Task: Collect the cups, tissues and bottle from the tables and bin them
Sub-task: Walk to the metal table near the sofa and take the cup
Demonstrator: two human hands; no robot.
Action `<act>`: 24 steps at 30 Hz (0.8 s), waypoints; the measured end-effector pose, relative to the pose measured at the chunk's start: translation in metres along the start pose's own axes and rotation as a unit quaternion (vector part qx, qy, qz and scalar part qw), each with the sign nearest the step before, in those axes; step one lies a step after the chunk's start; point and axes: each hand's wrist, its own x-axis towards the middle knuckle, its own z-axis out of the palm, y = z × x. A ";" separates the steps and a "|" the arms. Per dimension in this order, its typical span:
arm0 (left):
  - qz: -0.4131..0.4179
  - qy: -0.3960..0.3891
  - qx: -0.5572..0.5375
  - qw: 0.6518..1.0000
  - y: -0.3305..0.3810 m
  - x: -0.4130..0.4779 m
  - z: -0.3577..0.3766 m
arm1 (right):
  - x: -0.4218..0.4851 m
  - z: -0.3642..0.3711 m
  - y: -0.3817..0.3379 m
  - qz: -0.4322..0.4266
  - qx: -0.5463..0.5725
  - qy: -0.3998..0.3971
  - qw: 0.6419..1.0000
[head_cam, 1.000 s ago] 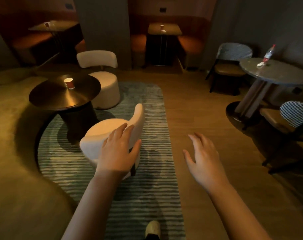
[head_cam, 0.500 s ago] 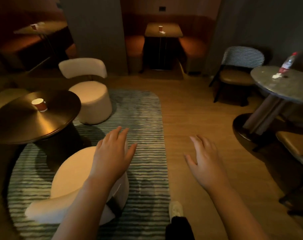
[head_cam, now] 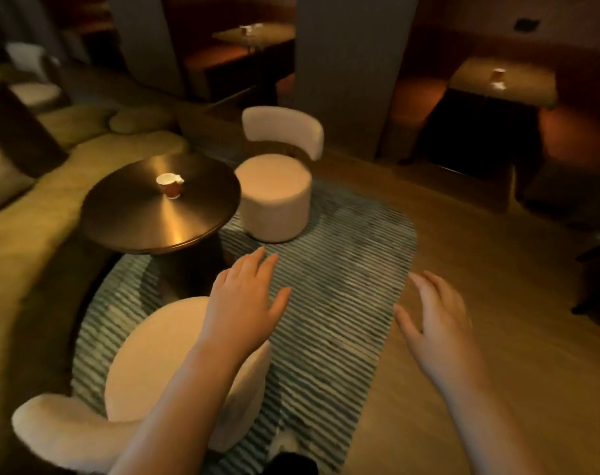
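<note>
Both bare hands reach forward palm down, fingers straight and slightly spread, holding nothing: the left hand (head_cam: 245, 299) hovers over a cream round chair (head_cam: 154, 365) and a striped rug (head_cam: 343, 286), the right hand (head_cam: 435, 323) over the wooden floor (head_cam: 497, 269). A red cup (head_cam: 171, 188) stands upright near the middle of a dark round table (head_cam: 137, 224), ahead and left of the left hand, well apart from it. A blurred pale cup (head_cam: 497, 77) sits on a distant booth table (head_cam: 531, 85).
</note>
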 end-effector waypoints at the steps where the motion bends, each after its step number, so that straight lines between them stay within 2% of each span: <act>1: -0.022 -0.003 0.005 1.000 -0.006 0.012 0.004 | 0.022 0.004 -0.002 -0.018 0.004 -0.017 1.000; 13: -0.225 0.028 -0.040 0.973 -0.098 0.211 0.062 | 0.291 0.081 -0.055 -0.169 0.009 -0.156 0.973; 19: -0.272 0.043 -0.024 0.961 -0.146 0.284 0.065 | 0.406 0.118 -0.096 -0.235 0.011 -0.153 0.960; 24: -0.317 0.063 -0.009 0.946 -0.186 0.312 0.066 | 0.471 0.169 -0.153 -0.304 0.033 -0.187 0.934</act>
